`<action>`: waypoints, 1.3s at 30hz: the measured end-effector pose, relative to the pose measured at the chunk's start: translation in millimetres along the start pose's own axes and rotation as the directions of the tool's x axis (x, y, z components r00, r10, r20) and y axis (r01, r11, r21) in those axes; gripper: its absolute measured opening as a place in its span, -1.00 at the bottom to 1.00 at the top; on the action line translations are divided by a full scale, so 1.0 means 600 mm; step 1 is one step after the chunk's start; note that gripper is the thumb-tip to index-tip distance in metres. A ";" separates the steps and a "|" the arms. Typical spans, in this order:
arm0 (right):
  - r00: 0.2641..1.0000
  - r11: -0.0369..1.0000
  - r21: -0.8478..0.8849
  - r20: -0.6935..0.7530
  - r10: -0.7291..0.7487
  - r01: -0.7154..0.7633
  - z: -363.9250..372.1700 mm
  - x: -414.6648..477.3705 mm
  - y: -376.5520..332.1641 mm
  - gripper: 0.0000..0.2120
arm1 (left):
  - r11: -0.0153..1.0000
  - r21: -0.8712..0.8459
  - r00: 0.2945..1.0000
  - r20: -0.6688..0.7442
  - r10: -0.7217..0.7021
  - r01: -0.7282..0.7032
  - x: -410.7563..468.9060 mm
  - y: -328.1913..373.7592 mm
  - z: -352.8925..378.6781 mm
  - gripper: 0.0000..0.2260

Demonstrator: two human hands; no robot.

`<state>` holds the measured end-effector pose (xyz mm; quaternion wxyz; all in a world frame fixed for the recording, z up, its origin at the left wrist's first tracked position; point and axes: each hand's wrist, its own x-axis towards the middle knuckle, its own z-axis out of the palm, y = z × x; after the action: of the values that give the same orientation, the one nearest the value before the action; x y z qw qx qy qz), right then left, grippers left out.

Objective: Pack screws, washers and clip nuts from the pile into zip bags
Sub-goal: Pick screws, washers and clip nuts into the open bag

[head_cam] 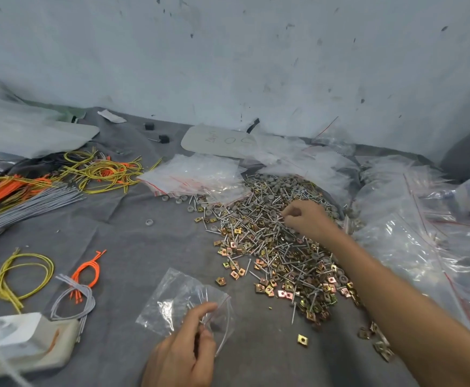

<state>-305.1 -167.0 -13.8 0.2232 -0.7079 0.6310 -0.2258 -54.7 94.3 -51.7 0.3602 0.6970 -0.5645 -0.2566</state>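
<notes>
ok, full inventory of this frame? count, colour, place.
hardware pile: one, silver screws, grey washers, brass clip nuts, centre-right on cloth
zip bag: one, clear, near centre, held
empty zip bags: stack, clear with red strips, behind pile
plastic bags: heap, clear, right
stray clip nut: one, brass, near side of pile
stray washer: one, grey, left of pile
yellow-green wires: tangle far left, loop near left
orange wires: bundles far left and near left
grey wires: bundle left edge, loop near left
card: one, white, by wall
black parts: two, left of the card
white box: one, near-left corner
cloth: grey, under everything
left hand: pinches the zip bag
right hand: pinching at the pile, contents unclear
</notes>
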 end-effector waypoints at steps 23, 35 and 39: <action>0.954 0.965 0.239 0.249 -0.169 0.108 0.066 -0.265 -0.028 -0.89 | 0.992 -0.019 0.993 0.005 0.121 -0.121 0.005 -0.030 0.003 -0.66; 0.973 0.963 0.259 0.195 -0.121 0.068 0.065 -0.272 -0.025 -0.94 | 0.985 -0.032 0.985 -0.015 0.169 -0.170 0.008 -0.038 0.011 -0.67; 0.976 0.940 0.333 0.173 -0.135 0.071 0.073 -0.298 -0.046 -0.94 | 0.983 -0.030 0.983 -0.023 0.180 -0.180 0.010 -0.041 0.014 -0.67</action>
<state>-275.2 14.8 -39.3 0.3849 -0.7121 0.5224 -0.2681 -45.1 89.5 -76.3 0.3988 0.6397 -0.6173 -0.2251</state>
